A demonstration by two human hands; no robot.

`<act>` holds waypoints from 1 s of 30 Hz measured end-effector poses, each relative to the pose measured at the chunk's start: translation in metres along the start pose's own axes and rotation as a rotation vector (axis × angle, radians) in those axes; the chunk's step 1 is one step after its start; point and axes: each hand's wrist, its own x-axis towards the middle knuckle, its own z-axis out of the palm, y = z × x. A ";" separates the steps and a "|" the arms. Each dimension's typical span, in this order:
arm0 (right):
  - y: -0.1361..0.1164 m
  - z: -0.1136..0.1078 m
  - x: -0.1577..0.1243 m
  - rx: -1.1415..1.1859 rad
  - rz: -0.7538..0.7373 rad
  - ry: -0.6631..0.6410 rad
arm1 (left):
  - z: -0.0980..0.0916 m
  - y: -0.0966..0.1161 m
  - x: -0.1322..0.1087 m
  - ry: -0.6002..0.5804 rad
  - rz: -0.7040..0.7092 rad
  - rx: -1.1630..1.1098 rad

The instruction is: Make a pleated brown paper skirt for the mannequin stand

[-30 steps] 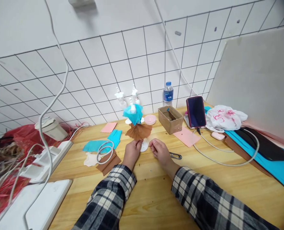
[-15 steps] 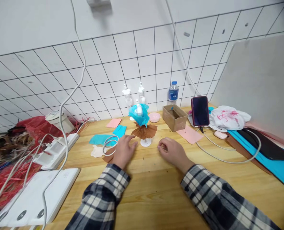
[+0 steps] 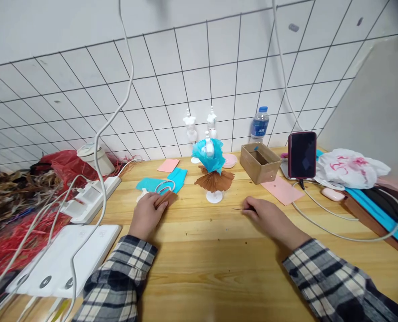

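Observation:
My left hand (image 3: 148,213) pinches a folded piece of brown crepe paper (image 3: 167,197) at the table's left. Closed fingers of my right hand (image 3: 264,214) grip a thin dark needle (image 3: 238,209) that points left, just above the wood. Between the hands, farther back, a small white dress form (image 3: 208,147) stands upright on a round white base (image 3: 214,197). It wears a ruffled blue paper top (image 3: 215,161) and a pleated brown paper skirt (image 3: 215,181). Blue paper (image 3: 148,184) and a coiled white cable (image 3: 165,186) lie beyond my left hand.
Two bare dress forms (image 3: 190,127) stand near the tiled wall. A cardboard box (image 3: 266,172), a water bottle (image 3: 260,125), a propped phone (image 3: 302,154) and a plastic bag (image 3: 353,167) are on the right. A power strip (image 3: 98,201) and a white device (image 3: 64,255) are on the left.
My left hand has moved left and taken hold of the brown paper. The needle now shows in my right hand. The view has shifted, so the objects appear farther right.

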 end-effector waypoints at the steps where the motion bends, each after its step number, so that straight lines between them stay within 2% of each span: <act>1: -0.009 0.004 0.000 0.008 -0.039 -0.004 | -0.004 0.002 -0.001 0.021 -0.044 0.008; 3: -0.029 0.016 0.004 0.008 -0.135 -0.008 | -0.009 0.004 -0.003 0.003 -0.102 0.037; 6: -0.053 0.037 0.015 -0.115 -0.308 -0.068 | -0.009 0.002 -0.005 -0.081 -0.064 0.075; 8: -0.062 0.047 0.024 -0.192 -0.346 -0.061 | -0.005 0.000 -0.005 -0.094 -0.027 0.084; 10: -0.064 0.050 0.033 -0.254 -0.318 -0.038 | -0.004 0.002 -0.006 -0.074 -0.014 0.110; 14: -0.055 0.045 0.046 -0.299 -0.206 -0.007 | -0.016 0.019 -0.010 -0.004 -0.008 0.134; 18: -0.044 0.037 0.047 -0.233 -0.167 0.036 | -0.025 0.043 -0.016 -0.026 -0.060 0.044; 21: -0.043 0.034 0.037 -0.089 -0.194 0.004 | -0.016 0.049 -0.017 -0.053 -0.072 -0.023; 24: -0.049 0.035 0.025 0.014 -0.255 -0.065 | -0.002 0.045 -0.015 -0.061 -0.065 -0.130; 30: -0.059 0.033 0.020 -0.102 -0.334 -0.149 | 0.010 0.041 -0.015 -0.077 -0.056 -0.271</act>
